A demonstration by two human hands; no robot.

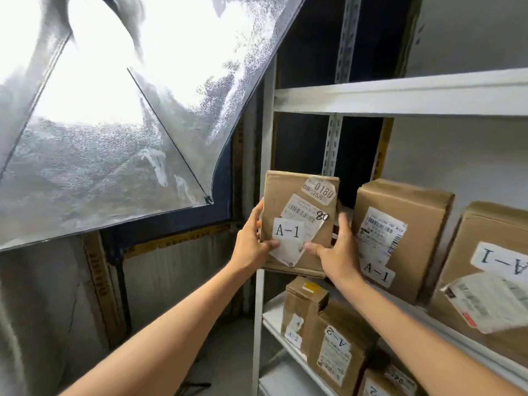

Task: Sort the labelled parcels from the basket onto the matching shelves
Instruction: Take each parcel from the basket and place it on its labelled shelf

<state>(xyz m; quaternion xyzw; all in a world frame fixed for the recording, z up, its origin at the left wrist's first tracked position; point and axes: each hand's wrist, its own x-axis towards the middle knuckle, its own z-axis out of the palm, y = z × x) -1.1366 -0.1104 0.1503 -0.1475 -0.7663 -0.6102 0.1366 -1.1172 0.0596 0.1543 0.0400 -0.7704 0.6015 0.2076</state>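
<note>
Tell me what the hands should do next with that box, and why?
Probably slide the held parcel forward onto the shelf into the gap left of the neighbouring box. Both carry A-1 labels, and the left hand and right hand grip it at that shelf's front edge.

light: bright diffuser umbrella (pixel 100 110) | wall (pixel 471 152): grey | floor (pixel 225 352): grey

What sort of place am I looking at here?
Likely a parcel storeroom: a white metal shelf rack holds a brown cardboard box tagged A-1 and, lower, a brown box tagged A-2. The left hand and right hand hold another brown A-1 parcel.
</note>
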